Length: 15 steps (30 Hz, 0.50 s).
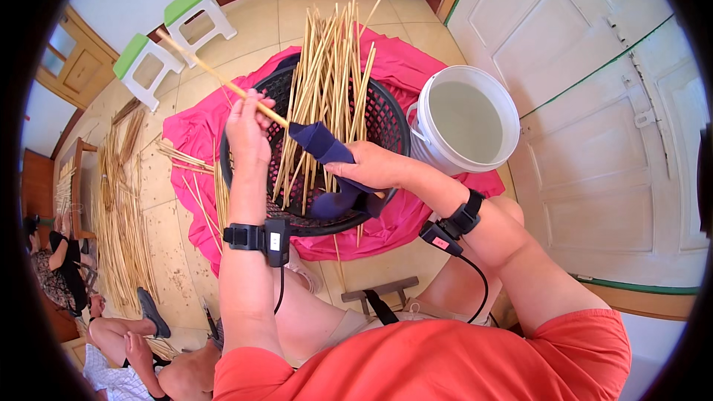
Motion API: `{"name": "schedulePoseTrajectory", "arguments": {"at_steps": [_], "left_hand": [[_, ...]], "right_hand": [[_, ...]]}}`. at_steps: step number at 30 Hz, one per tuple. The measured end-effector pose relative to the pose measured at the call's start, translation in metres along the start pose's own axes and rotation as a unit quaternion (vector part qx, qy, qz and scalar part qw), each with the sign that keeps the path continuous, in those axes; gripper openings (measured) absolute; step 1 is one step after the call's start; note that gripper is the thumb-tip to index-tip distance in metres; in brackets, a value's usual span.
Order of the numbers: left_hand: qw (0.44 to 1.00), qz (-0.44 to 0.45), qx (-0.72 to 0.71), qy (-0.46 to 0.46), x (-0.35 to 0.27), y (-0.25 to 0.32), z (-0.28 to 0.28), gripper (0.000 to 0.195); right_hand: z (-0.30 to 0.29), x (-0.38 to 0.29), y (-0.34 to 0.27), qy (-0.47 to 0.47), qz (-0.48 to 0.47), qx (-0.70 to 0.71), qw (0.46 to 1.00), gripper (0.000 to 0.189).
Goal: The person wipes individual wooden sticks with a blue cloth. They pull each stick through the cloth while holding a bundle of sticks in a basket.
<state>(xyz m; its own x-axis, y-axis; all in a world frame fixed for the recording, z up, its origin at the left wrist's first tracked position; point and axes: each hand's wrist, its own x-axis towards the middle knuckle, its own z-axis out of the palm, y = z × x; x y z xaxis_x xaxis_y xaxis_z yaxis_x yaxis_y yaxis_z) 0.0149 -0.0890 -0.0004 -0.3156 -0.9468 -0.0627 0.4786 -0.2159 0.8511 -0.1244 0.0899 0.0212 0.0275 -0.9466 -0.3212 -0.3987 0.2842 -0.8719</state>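
My left hand (249, 125) grips a peeled, straw-coloured stalk (209, 69) that slants up to the left. Around the stalk's lower end wraps a dark blue cloth (320, 142), and my right hand (370, 164) is closed over it. Part of the cloth hangs down below that hand. Both hands are above a black plastic mesh basket (392, 122). A bundle of similar stalks (328, 67) leans in the basket, their tops sticking out past its far rim.
Pink cloth (195, 106) lies under the basket. A white bucket of water (468, 122) stands on the right. More stalks (120, 206) cover the floor at left, near two green-topped stools (186, 3). Two other people sit at lower left, one showing a hand (138, 348).
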Motion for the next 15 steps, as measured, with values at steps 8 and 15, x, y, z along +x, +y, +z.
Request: {"name": "schedulePoseTrajectory", "arguments": {"at_steps": [8,15], "left_hand": [[0.974,0.095,0.024,0.202,0.02,0.022,-0.031,0.015],[0.959,0.111,0.105,0.237,0.024,0.024,-0.037,0.018]], "right_hand": [[-0.024,-0.01,0.003,-0.047,0.031,-0.029,0.998,0.039],[-0.049,-0.014,0.016,0.11,0.071,0.161,0.978,0.041]]}}
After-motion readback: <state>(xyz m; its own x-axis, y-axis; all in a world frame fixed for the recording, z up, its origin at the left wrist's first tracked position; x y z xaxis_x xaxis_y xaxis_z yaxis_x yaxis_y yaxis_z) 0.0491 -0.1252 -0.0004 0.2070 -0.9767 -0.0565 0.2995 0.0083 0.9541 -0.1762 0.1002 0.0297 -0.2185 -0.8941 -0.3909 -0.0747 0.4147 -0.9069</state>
